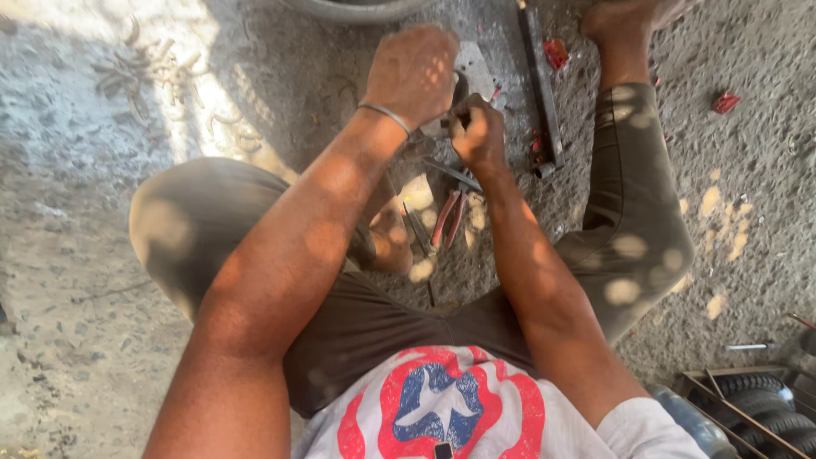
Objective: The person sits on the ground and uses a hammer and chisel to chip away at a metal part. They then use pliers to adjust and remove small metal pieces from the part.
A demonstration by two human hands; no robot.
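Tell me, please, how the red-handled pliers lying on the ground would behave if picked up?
The red-handled pliers look like rigid metal, so probably stiff and fairly heavy for their size. Lying flat on rough ground, they seem unlikely to roll. The handles may swing at the hinge.

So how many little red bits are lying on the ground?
2 clear ones: one red scrap beside the long dark bar, another further right on the gravel. More small red bits near the bar's lower end may be partly hidden.
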